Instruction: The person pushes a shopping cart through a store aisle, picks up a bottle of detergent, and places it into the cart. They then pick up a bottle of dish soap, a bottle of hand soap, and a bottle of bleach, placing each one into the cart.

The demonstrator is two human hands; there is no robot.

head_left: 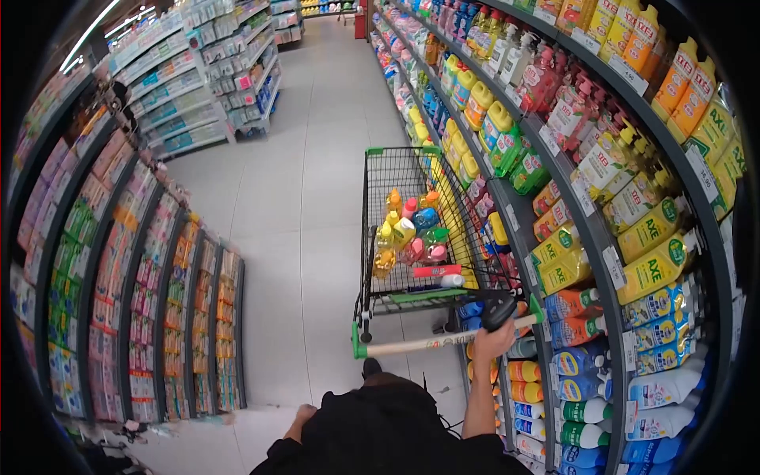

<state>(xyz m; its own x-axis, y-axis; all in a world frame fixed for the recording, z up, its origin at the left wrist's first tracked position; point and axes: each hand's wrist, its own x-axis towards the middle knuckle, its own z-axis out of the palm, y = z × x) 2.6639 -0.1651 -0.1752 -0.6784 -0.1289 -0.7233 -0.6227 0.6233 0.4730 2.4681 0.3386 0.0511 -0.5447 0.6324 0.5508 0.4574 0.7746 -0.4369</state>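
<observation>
A shopping cart with black wire sides and green corners stands in front of me. My right hand is wrapped round the right end of its pale handle. A black rounded device sits right at that hand's fingers. My left hand hangs low beside my dark clothing, away from the handle, its fingers mostly hidden. Inside the cart lie several bottles, among them a yellow bottle, a blue bottle and a pink-capped bottle. A red-labelled item lies near the handle end.
Close along the cart's right side runs a long shelf of cleaning bottles, including yellow AXE bottles. A lower shelf unit of packaged goods stands left. Tiled floor stretches ahead, past white racks at the far left.
</observation>
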